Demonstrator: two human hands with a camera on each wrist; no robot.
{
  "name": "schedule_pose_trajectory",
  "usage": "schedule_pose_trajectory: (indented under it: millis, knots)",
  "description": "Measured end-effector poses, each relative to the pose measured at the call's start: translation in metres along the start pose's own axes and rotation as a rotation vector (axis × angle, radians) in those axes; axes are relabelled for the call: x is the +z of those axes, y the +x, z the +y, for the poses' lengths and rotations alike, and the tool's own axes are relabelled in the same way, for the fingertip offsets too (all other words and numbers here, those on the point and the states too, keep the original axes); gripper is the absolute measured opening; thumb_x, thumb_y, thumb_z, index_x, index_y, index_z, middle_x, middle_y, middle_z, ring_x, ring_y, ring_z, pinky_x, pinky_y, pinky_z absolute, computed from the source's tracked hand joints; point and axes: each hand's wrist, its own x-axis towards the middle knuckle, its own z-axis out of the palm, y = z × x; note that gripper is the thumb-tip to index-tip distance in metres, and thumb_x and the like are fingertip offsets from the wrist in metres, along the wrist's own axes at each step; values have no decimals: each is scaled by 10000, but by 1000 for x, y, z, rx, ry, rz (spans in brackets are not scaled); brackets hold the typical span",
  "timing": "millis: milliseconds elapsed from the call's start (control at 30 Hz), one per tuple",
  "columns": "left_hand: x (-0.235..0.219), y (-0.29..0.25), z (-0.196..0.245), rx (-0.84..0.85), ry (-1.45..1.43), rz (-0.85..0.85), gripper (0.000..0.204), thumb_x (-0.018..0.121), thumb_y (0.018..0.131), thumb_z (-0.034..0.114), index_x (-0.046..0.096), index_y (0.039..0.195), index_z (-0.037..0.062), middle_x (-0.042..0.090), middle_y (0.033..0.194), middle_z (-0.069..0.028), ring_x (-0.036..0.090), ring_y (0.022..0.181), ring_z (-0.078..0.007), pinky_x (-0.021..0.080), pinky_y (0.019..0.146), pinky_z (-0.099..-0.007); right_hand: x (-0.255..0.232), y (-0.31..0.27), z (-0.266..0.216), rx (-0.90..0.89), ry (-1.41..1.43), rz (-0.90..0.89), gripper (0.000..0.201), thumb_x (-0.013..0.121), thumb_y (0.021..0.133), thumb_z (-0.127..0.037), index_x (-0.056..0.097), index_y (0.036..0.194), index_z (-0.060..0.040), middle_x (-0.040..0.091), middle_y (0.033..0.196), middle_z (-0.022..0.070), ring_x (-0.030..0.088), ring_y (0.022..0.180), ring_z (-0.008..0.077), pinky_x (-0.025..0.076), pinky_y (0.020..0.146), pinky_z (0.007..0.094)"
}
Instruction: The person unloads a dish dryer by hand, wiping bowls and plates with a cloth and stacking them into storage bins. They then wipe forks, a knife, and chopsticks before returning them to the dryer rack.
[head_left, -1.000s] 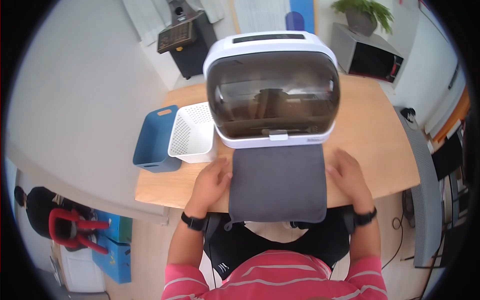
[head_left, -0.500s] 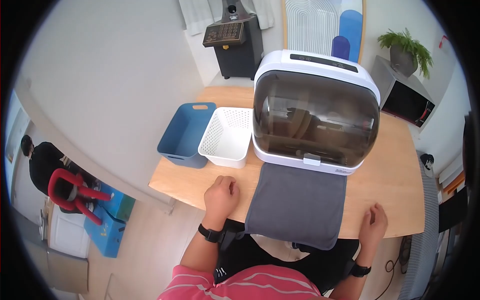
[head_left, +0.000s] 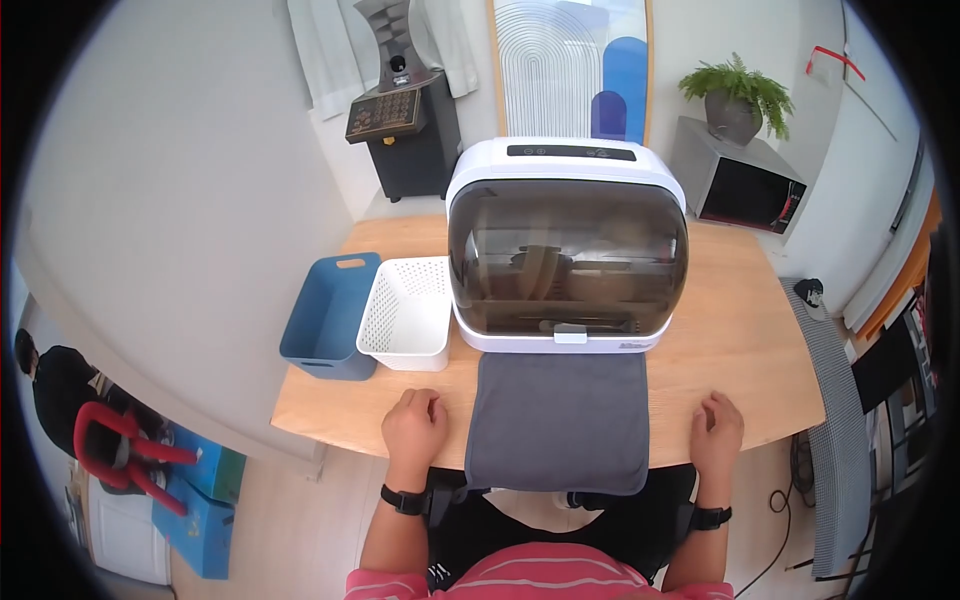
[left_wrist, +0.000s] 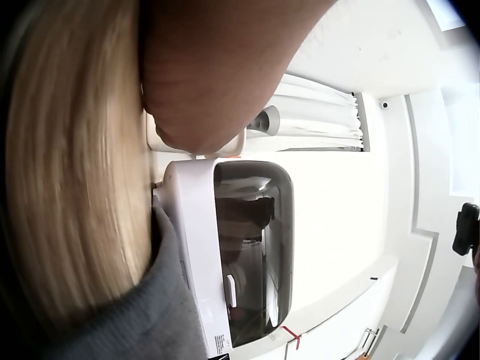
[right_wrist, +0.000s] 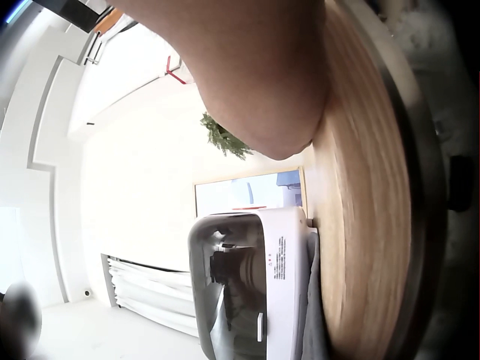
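Note:
My left hand [head_left: 414, 428] rests on the wooden table near its front edge, fingers loosely curled and holding nothing. My right hand [head_left: 717, 435] lies the same way on the table's right part. Between them a dark grey cloth [head_left: 560, 420] is spread flat, its front end hanging over the edge. Behind the cloth stands a white countertop cabinet [head_left: 570, 345] with a smoky see-through door, which is closed. Dishes show dimly inside. In the left wrist view the left hand [left_wrist: 217, 82] fills the top; the right hand [right_wrist: 259, 82] does so in the right wrist view.
Left of the cabinet stand a white perforated basket [head_left: 405, 358] and a blue basket [head_left: 325, 368], side by side on the table [head_left: 750, 340]. A microwave [head_left: 745, 190] with a potted fern [head_left: 735, 110] is behind at right. A person [head_left: 65, 395] is at the far left.
The head view has swung right and back again. My hands have moved farther from the cloth, one to each side, and stay on the table. The cabinet, cloth and baskets keep their places.

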Motion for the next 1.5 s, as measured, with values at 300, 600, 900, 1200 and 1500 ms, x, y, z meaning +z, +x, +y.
schedule_pose_trajectory:
  millis: [300, 600, 900, 1200, 1500]
  knots:
    - [-5, -1, -2, -2, -112, 9, 53, 706, 827, 102, 713, 874, 78, 690, 816, -94, 677, 705, -307, 545, 636, -410, -18, 19, -27, 260, 229, -374, 283, 737, 858, -152, 697, 1091, 4, 683, 1247, 224, 600, 1212, 413, 468, 1044, 478]
    - [-8, -1, -7, 66, -185, 23, 50, 705, 822, 95, 711, 859, 62, 683, 781, -104, 674, 696, -312, 539, 631, -414, -19, 72, -191, -219, 343, -705, 440, 730, 914, -260, 646, 1256, 3, 706, 1190, 178, 712, 964, 319, 562, 860, 384]
    - [-10, -2, -9, 53, -221, 6, 49, 712, 818, 100, 715, 851, 65, 692, 780, -104, 676, 692, -313, 539, 633, -419, 69, 84, -195, 518, 1085, -1140, 481, 635, 1009, -217, 514, 1412, 17, 682, 1008, 62, 627, 760, 109, 526, 710, 260]
    - [-8, -2, -12, 54, -220, -11, 62, 728, 829, 110, 724, 875, 68, 700, 787, -91, 669, 657, -267, 530, 623, -385, 56, 83, -193, 528, 1232, -904, 309, 642, 985, -174, 605, 1246, -14, 656, 907, 27, 589, 707, 99, 477, 653, 245]
    - [-8, -1, -9, 46, -211, -24, 63, 724, 836, 104, 725, 877, 57, 703, 792, -102, 668, 655, -277, 532, 626, -382, 16, 138, -222, 193, 1168, -669, 435, 606, 952, -104, 507, 1350, 42, 700, 973, 63, 594, 726, 96, 478, 676, 233]
